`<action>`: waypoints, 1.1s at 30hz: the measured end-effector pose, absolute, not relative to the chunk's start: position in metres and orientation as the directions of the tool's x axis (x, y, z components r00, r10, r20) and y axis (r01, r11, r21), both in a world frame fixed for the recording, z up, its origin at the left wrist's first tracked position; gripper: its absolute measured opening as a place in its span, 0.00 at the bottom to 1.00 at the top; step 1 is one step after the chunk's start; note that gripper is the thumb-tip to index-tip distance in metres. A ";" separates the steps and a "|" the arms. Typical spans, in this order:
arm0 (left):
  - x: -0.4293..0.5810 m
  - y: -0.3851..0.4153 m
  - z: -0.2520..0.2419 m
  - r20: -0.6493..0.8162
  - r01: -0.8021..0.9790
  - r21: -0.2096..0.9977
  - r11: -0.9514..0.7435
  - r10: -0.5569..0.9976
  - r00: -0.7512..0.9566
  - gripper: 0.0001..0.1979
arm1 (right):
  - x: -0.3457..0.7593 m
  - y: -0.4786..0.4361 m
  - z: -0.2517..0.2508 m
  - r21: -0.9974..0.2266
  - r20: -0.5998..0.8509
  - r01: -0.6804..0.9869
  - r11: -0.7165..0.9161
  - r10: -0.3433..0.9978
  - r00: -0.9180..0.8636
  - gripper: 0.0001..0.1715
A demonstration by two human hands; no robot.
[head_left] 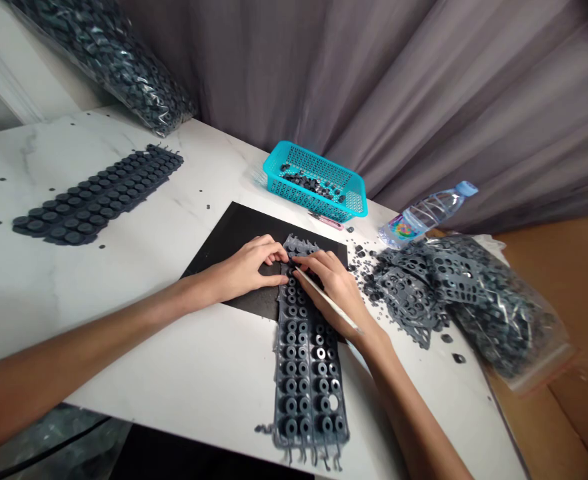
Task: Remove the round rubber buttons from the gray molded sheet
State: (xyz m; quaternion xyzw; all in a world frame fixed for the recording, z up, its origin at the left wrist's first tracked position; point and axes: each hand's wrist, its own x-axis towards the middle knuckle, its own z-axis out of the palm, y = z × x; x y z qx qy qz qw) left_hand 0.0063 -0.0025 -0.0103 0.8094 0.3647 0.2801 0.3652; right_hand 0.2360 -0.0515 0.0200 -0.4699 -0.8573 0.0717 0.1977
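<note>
A long dark-grey moulded rubber sheet [291, 350] with rows of ring-shaped parts lies lengthwise in front of me. Its far half rests on a black mat [227, 233]. My left hand [257, 267] holds the sheet's left edge, fingers curled and thumb on the rubber. From the right, my right hand [331, 287] reaches over the sheet, its fingertips close to the left ones. A thin, pale, pen-like tool [329, 300] is gripped in it, its rear end lying back over the wrist. The tool's tip is hidden among the fingers. One round hole shows near the sheet's lower right.
A turquoise basket [319, 160] holds small black parts; a pink-handled cutter [327, 220] lies before it. Another rubber sheet [99, 193] lies left. Right are a water bottle [427, 213], punched-out scrap [407, 293] and a filled plastic bag [509, 327]. A big bag [109, 60] stands far left.
</note>
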 end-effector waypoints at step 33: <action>0.003 -0.005 -0.004 0.111 0.411 0.787 -0.460 0.760 0.640 0.26 | 0.289 -0.040 0.005 -0.457 0.392 0.831 0.318 0.910 -0.133 0.20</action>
